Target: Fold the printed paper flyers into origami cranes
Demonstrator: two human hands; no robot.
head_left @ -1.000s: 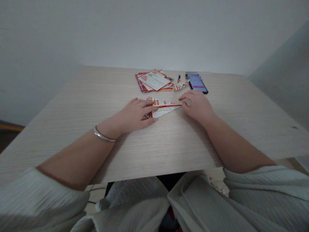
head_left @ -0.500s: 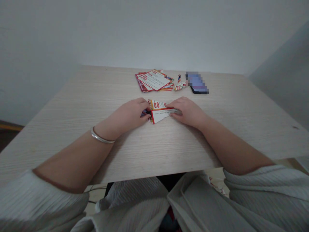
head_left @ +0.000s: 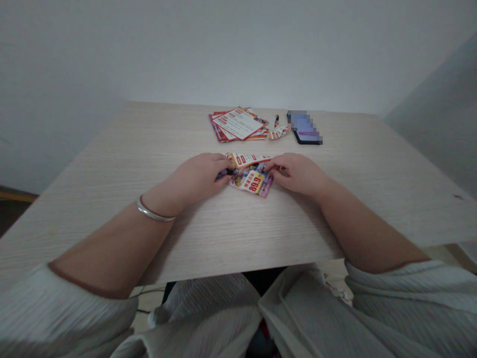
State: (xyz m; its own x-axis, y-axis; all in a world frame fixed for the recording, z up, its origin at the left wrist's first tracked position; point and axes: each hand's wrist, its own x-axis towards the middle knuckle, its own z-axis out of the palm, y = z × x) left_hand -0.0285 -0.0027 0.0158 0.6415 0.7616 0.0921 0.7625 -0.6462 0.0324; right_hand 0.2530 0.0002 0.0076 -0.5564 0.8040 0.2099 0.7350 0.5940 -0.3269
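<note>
Between my hands, low over the table, lies a partly folded printed paper flyer (head_left: 253, 180). One flap shows white print with red labels and a yellow-orange edge; the lower part is colourful with a "89.9" price patch. My left hand (head_left: 203, 174) pinches the flyer's left end between thumb and fingers. At its right end my right hand (head_left: 296, 171) is closed on the paper, thumb and fingertips at the edge. The fingertips of both hands partly hide the flyer's ends.
Behind the flyer is a loose stack of printed flyers (head_left: 238, 124). To its right sits a small folded paper figure (head_left: 278, 132), then a phone (head_left: 306, 130) with a blurred screen. The pale wooden table (head_left: 231, 238) meets a wall at the back.
The white lower flap with the red edge has been opened out, and the colourful side with the price now shows. My right hand has shifted slightly right.
</note>
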